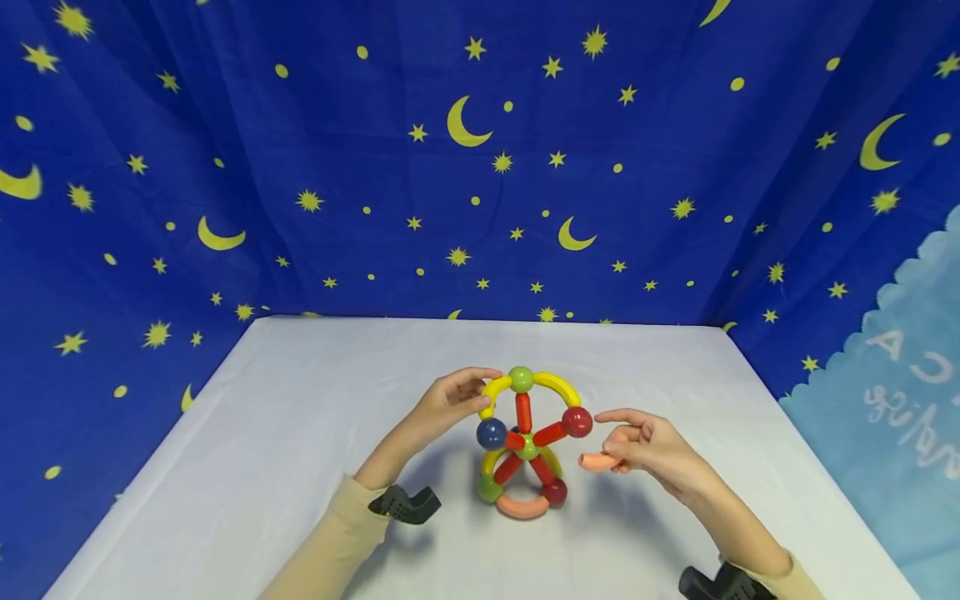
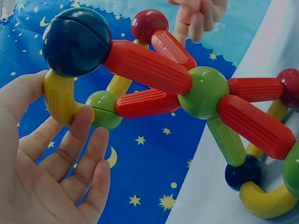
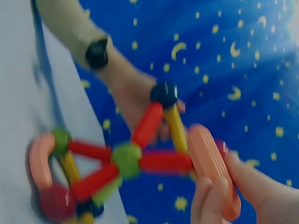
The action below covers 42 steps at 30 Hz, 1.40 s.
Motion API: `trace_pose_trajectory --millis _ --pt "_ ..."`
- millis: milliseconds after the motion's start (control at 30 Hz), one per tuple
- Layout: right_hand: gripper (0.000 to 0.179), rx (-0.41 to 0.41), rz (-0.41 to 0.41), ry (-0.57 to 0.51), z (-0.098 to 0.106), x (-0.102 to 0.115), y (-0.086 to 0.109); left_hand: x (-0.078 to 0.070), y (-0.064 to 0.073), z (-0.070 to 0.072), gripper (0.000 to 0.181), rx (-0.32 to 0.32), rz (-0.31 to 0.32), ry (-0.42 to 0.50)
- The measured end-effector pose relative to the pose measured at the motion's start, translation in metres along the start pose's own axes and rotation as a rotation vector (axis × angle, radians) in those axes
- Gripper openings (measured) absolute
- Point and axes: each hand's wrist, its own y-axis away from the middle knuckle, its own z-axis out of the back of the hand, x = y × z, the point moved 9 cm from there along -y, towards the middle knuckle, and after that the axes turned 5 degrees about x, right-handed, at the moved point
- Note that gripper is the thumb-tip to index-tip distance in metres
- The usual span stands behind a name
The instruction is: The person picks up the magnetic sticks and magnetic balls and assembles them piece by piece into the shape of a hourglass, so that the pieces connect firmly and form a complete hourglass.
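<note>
A wheel-like model of coloured rods and balls stands upright on the table, red rods (image 1: 523,412) meeting at a green hub ball (image 2: 203,92). At its upper left, my left hand (image 1: 450,396) pinches a curved yellow rod (image 2: 60,99) between a dark blue ball (image 2: 77,42) and a green ball (image 2: 103,110). Right of the model, my right hand (image 1: 645,446) holds a loose curved salmon-pink rod (image 1: 598,461) between thumb and fingers, apart from the model. My right index finger points near a dark red ball (image 1: 577,422). Another pink curved rod (image 1: 522,507) forms the base.
A white cloth covers the table (image 1: 322,358). Behind it hangs a blue curtain (image 1: 375,167) with yellow moons and stars. At the right hangs a light blue cloth (image 1: 900,350) with white lettering. Black wrist devices (image 1: 407,504) sit on both sleeves.
</note>
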Motion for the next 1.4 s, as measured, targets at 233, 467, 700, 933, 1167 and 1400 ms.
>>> trace_pose_trajectory --millis 233,467,700,933,1167,1400 --pt "0.068 -0.056 -0.037 -0.077 -0.025 0.009 0.004 0.0 0.0 0.0 0.041 0.006 -0.012 0.006" --pt "0.077 -0.12 -0.073 -0.234 -0.042 0.01 0.003 -0.002 0.0 0.0 0.04 0.008 -0.012 0.011" --pt "0.089 -0.114 -0.107 -0.309 -0.057 0.008 -0.002 -0.004 0.001 0.0 0.042 0.03 -0.023 -0.005" --pt "0.074 -0.089 -0.055 -0.444 -0.065 0.016 -0.004 -0.004 0.003 -0.006 0.052 0.108 -0.037 -0.016" --pt "0.053 -0.095 -0.057 -0.544 -0.07 0.017 -0.006 -0.008 0.004 -0.01 0.07 0.19 -0.068 0.026" --pt "0.05 -0.112 -0.037 -0.561 -0.073 0.019 -0.005 -0.002 0.007 -0.017 0.084 0.288 0.01 0.21"
